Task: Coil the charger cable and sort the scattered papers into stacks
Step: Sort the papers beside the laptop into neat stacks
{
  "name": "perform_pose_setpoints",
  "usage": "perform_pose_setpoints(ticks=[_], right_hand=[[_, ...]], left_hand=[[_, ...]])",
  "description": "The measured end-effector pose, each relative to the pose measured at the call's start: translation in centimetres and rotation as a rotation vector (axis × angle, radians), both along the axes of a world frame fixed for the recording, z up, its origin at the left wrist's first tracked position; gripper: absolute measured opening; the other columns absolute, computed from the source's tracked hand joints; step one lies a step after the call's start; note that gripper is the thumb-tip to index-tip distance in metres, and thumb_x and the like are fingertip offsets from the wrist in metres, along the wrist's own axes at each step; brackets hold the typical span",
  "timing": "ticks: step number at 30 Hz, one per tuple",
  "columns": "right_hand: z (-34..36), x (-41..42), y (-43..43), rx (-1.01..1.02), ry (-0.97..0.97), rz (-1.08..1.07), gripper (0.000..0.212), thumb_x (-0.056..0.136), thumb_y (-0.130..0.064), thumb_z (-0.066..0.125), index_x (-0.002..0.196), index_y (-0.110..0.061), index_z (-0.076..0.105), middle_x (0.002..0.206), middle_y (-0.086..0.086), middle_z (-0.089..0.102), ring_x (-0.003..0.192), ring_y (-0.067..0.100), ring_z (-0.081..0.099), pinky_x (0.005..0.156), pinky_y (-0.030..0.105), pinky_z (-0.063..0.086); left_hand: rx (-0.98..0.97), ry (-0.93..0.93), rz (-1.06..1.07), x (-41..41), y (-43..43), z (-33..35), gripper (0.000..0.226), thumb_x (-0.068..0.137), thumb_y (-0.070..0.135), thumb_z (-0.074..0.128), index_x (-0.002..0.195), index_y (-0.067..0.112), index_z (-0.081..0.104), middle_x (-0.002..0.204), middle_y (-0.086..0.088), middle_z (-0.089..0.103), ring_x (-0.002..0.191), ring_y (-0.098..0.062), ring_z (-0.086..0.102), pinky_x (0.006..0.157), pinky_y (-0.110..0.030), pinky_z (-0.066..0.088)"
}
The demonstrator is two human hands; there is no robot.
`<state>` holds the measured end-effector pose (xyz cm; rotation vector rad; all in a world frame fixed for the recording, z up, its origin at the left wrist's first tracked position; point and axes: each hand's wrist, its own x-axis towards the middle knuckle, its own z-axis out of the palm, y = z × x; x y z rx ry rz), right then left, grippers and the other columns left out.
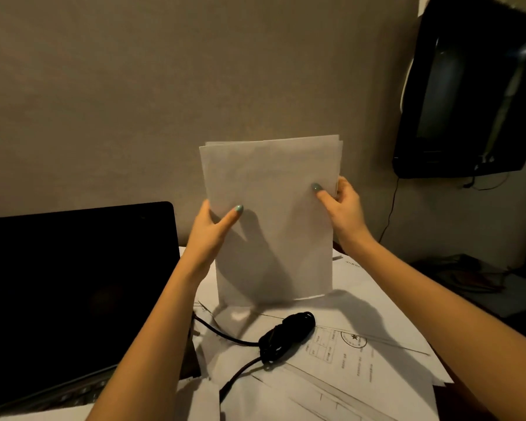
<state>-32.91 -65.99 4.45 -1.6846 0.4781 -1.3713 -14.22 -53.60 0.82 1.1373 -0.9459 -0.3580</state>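
Observation:
A sheaf of white papers (271, 220) stands upright on its lower edge in the middle of the view, resting on the sheets below. My left hand (211, 230) grips its left edge, thumb across the front. My right hand (340, 208) grips the right edge the same way. In front of the sheaf lies the black charger cable (286, 335), wound into a bundle on loose papers (362, 354), with two ends trailing left and toward me.
An open laptop (73, 287) with a dark screen stands at the left, its keyboard partly under my left arm. A black wall-mounted unit (468, 92) hangs at the upper right with a thin wire dropping from it. Dim clutter lies at the far right.

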Motion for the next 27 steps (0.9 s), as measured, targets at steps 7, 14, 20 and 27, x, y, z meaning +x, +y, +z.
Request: perform_pose_setpoints(ticks=[7,14,20,27], right_hand=[[0.6,0.6,0.0,-0.123,-0.069,-0.014,0.055,0.094,-0.017,0.059,0.141,-0.017,0.030,0.131,0.004,0.051,0.113,0.013,0.058,0.090,0.031,0.055],[-2.6,-0.2,-0.3,-0.024,-0.097,-0.023,0.041,0.094,-0.013,0.059,0.129,-0.021,0.041,0.130,0.004,0.055,0.113,0.013,0.059,0.093,0.029,0.052],[-10.2,-1.6,0.1,0.243,0.121,0.053,0.015,0.092,-0.010,0.062,0.106,-0.014,0.058,0.101,0.000,0.067,0.088,0.007,0.068,0.070,0.018,0.054],[-10.0,-4.3,-0.3,0.527,0.015,0.155,0.006,0.092,-0.013,0.060,0.094,-0.010,0.064,0.078,-0.002,0.074,0.082,0.020,0.065,0.066,0.025,0.058]], left_hand=[[-0.145,-0.146,-0.035,-1.5,0.7,1.8,0.031,0.093,0.015,0.063,0.120,0.025,0.052,0.120,0.001,0.063,0.109,-0.012,0.063,0.089,-0.028,0.053],[-0.055,-0.083,-0.048,-2.6,0.1,1.0,0.018,0.092,0.006,0.061,0.102,0.021,0.064,0.095,0.005,0.069,0.086,-0.009,0.065,0.079,-0.027,0.053],[0.091,0.093,-0.085,-1.7,0.1,-1.3,0.008,0.086,0.009,0.069,0.094,0.012,0.070,0.085,0.001,0.075,0.081,-0.017,0.070,0.081,-0.033,0.056],[-0.116,0.263,0.017,-3.7,0.1,1.3,0.007,0.091,0.007,0.062,0.088,0.013,0.065,0.069,0.007,0.072,0.064,-0.009,0.068,0.063,-0.024,0.057]])
